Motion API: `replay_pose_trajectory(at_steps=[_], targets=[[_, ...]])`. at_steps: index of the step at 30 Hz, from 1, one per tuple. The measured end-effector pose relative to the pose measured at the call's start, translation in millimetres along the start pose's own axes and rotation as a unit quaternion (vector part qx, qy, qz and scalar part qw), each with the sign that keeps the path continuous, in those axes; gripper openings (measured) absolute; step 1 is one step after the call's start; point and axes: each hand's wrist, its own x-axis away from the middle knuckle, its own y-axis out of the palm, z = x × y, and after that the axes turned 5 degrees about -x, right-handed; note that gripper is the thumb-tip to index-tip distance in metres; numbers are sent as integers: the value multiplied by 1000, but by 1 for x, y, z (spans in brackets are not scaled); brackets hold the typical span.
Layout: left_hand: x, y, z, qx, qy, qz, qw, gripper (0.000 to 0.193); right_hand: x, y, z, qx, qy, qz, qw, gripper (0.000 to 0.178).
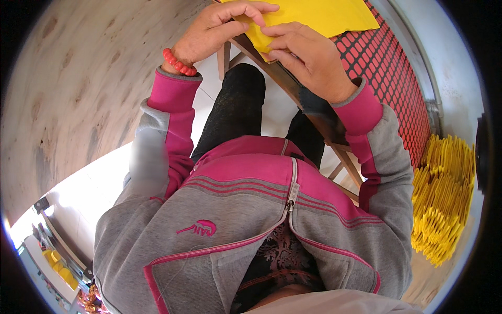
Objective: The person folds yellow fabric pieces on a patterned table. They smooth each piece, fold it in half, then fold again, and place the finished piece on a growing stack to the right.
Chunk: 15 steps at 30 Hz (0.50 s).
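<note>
Yellow sheet (327, 17): on the red-and-black table (384, 73), near corner under both hands; handling seems unfinished.
Left hand (212, 29): loosely curled, fingers partly spread; grip unclear.
Right hand (309, 55): fingers bent toward thumb at the corner; cannot tell whether pinching.
Yellow stack (442, 204): beside the table; done or waiting, unclear.

hands (308, 55): 2 | yellow piece (319, 18): 1 | beaded bracelet (179, 64): 1 | yellow stack (442, 201): 1 | jacket (240, 175): 1

The jacket (246, 170) is grey and magenta, with 1 front zipper (291, 203), 2 grey-edged magenta cuffs (174, 91) and a magenta emblem (204, 228). Black trousers (236, 99) and a dark patterned shirt (285, 256) also show. 1 bracelet (179, 63) of red beads sits beside the left cuff.
</note>
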Motion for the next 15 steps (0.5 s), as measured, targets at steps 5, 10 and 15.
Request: replay_pose_trajectory(at_steps=[5,10,15], targets=[[-2,0,4,-16,20,2,1000,18,2,2,-2,-79,67,25,994,13],[-1,1,5,-37,37,11,999,21,2,1,0,-87,91,47,991,13],[-4,5,8,-74,56,8,996,15,2,2,4,-74,79,47,993,16]])
